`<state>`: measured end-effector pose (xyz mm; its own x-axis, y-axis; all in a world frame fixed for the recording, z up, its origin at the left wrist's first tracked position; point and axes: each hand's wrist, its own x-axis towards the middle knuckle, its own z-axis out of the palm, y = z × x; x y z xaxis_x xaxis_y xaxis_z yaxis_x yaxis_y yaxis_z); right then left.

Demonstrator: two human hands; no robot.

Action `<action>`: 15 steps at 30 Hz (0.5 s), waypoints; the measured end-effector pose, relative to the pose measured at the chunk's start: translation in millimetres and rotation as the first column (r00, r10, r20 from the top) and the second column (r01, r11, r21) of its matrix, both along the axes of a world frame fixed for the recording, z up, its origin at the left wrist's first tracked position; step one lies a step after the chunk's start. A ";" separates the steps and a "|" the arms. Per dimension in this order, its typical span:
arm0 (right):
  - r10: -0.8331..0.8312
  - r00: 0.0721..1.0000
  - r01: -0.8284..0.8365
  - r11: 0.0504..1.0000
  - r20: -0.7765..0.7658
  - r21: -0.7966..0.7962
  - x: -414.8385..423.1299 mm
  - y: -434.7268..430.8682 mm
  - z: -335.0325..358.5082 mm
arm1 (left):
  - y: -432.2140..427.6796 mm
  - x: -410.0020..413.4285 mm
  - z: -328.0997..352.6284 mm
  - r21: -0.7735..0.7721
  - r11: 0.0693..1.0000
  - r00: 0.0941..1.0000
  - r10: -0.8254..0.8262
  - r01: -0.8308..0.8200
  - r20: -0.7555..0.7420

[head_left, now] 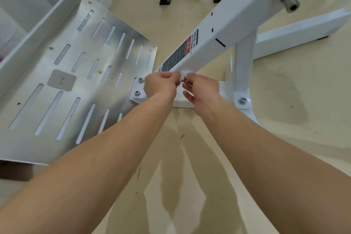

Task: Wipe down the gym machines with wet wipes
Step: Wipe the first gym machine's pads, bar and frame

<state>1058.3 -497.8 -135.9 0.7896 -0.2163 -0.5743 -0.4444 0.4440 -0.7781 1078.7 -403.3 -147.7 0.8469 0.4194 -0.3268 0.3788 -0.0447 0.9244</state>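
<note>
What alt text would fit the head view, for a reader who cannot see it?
The left hand and the right hand pinch a small bunched white wipe by the lower end of a slanted white machine beam. A slotted metal footplate is to the left; the floor is beige.

Wet wipe [183, 74]: small, white, crumpled into a wad, pinched between the fingertips of the left hand [160, 86] and the right hand [202, 89]. It sits against the lower end of the gym machine's slanted white beam [228, 30], just below the beam's blue-and-red label [180, 51]. Slotted metal footplate [79, 85]: tilted, left of the beam.
</note>
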 end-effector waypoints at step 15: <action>-0.006 0.976 0.042 0.986 0.218 -0.161 -19.7 -74.6 86.2 | -81.3 -18.3 79.5 0.053 0.998 0.971 -0.032 0.020 0.236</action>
